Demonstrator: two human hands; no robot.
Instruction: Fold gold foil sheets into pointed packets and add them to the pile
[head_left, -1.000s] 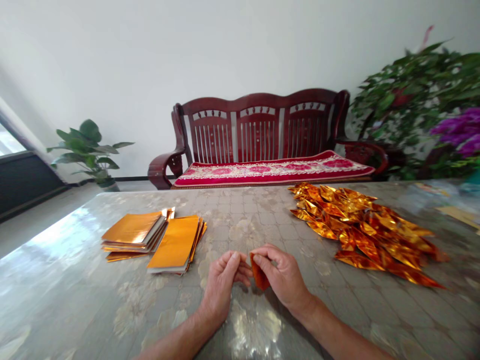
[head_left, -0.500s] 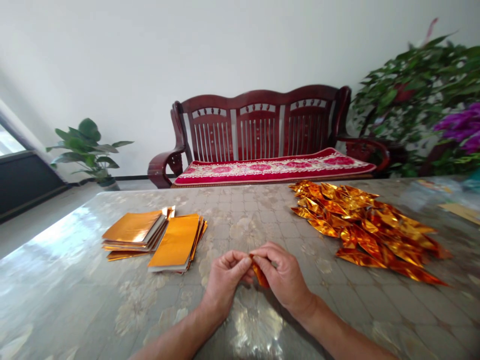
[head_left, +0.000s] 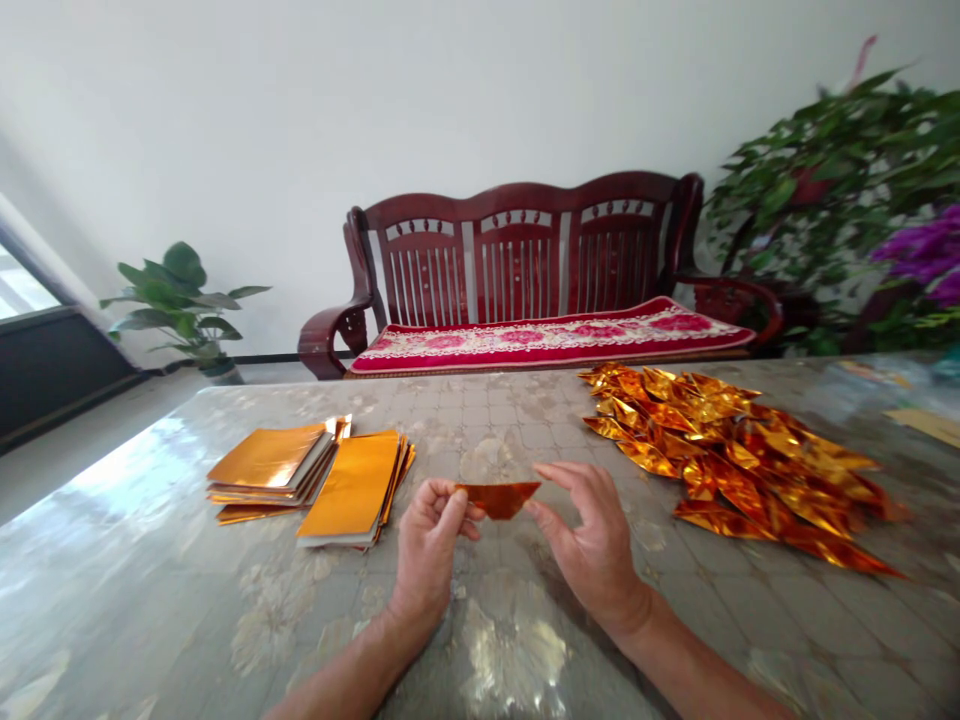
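Between my hands is a folded piece of orange-gold foil paper (head_left: 498, 500), boat-shaped with a long straight top edge and pointed ends. My left hand (head_left: 433, 540) pinches its left tip between thumb and fingers. At the other end my right hand (head_left: 592, 540) is open, thumb and fingers spread around the right tip; whether the thumb touches it I cannot tell. Two stacks of flat gold foil sheets, a left stack (head_left: 266, 456) and a nearer stack (head_left: 351, 485), lie to the left. A heap of folded gold foil pieces (head_left: 720, 450) spreads over the right side.
The patterned grey table (head_left: 480, 420) reaches across the whole front. Clear plastic (head_left: 855, 385) and a tan flat piece (head_left: 926, 425) lie at its far right. Behind it stands a dark red wooden bench (head_left: 514, 270), with potted plants on both sides.
The foil piece has turned from pointing down between both pinching hands to lying level. My right hand has opened and moved right; my left hand has shifted slightly left.
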